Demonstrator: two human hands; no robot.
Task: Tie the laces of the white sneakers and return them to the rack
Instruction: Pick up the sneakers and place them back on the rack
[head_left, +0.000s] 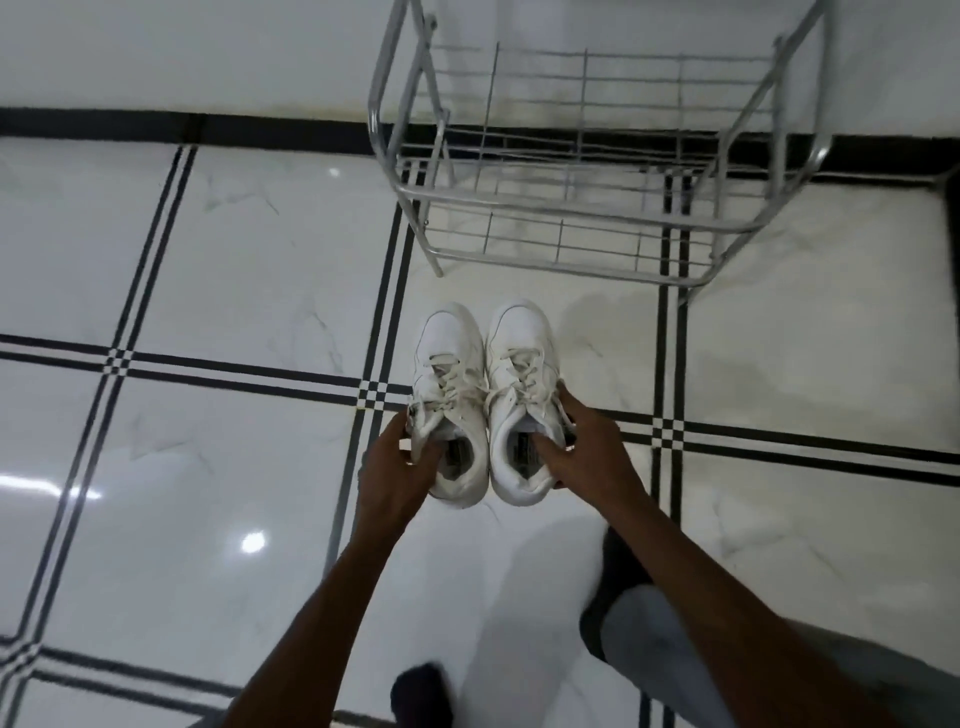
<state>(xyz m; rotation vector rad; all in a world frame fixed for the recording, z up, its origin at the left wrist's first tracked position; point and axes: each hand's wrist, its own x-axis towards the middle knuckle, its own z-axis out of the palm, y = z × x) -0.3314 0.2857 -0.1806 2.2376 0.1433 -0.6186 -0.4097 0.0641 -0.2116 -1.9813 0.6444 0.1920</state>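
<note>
Two white sneakers sit side by side, toes pointing toward the rack. My left hand (397, 470) grips the collar of the left sneaker (451, 358), thumb inside the opening. My right hand (587, 452) grips the collar of the right sneaker (519, 343), thumb inside too. Both pairs of laces look crossed and knotted over the tongues. Whether the soles touch the floor or hover just above it, I cannot tell. The silver wire shoe rack (571, 202) stands just beyond the toes, and its shelves hold nothing.
The floor (249, 270) is glossy white tile with black stripe lines. A black skirting band (156, 127) runs along the wall behind the rack. My grey trouser leg (654, 654) and dark socked feet (421, 691) are at the bottom.
</note>
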